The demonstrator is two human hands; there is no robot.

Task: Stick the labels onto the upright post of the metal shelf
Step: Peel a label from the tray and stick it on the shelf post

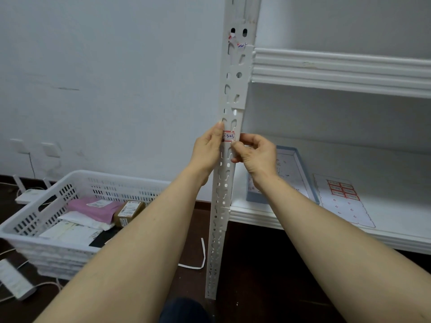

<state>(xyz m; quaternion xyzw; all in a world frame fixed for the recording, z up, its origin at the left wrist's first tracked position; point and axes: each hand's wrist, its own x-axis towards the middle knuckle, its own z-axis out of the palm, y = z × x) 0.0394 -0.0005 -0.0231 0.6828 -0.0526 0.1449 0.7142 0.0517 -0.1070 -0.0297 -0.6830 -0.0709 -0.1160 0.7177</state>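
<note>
From the head camera, a small red-bordered white paper label with handwritten digits lies on the front face of the white perforated metal upright post, below the upper shelf beam. The left hand presses the label's left edge with a clenched grip. The right hand pinches the label's right edge against the post.
</note>
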